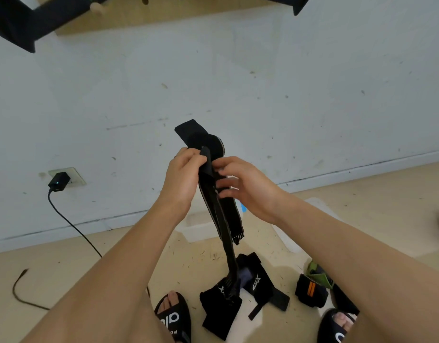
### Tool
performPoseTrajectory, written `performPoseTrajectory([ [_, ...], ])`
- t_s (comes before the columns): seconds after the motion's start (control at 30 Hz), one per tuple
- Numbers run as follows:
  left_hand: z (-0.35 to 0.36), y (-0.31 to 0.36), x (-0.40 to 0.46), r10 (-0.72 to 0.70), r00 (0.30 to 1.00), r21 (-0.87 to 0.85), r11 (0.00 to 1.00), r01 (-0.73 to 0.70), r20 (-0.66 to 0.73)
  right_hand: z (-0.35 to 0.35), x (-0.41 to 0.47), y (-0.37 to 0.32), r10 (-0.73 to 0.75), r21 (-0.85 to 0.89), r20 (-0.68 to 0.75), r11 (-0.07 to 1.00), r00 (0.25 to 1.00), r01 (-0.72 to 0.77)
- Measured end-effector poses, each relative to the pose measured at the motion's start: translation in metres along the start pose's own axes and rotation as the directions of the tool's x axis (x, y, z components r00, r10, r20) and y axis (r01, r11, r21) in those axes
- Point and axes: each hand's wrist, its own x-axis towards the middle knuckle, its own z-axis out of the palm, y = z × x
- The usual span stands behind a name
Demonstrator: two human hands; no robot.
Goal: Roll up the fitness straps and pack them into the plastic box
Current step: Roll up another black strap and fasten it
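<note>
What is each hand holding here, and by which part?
Both the left hand and right hand grip one black fitness strap near its upper end.

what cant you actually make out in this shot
Head view only:
- Plastic box: mostly hidden behind the arms and the held strap; its contents cannot be seen.
- Right hand: fingers motion-blurred, so the exact grip is unclear.
- Left hand: fingertips hidden behind the strap.
- Green strap: partly covered by the right forearm.
- Sandals: cut off by the bottom edge.
</note>
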Motion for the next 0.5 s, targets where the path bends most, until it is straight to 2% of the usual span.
performPoseTrajectory([
  [0.07,-0.003,-0.002,0.003,-0.025,0.999,-0.085,0.996,0.027,0.028,0.000,0.000,-0.001,0.014,0.116,0.038,0.993,0.999,-0.019],
  [0.1,-0.004,-0.003,0.004,-0.032,0.999,-0.105,0.994,0.037,0.044,-0.001,0.001,-0.001,0.015,0.104,0.039,0.994,0.999,-0.019],
  [0.23,-0.008,-0.004,0.005,-0.056,0.995,-0.120,0.991,0.066,0.080,-0.003,0.008,0.000,-0.021,-0.217,-0.010,0.976,1.000,0.018],
  [0.3,-0.009,-0.004,0.006,-0.064,0.995,-0.120,0.990,0.073,0.077,-0.004,0.006,-0.002,-0.048,-0.301,0.012,0.952,0.999,0.050],
  [0.5,-0.013,-0.009,0.010,-0.064,0.998,-0.091,0.994,0.065,0.014,-0.005,0.001,-0.006,-0.081,-0.219,0.087,0.971,0.993,0.098],
])
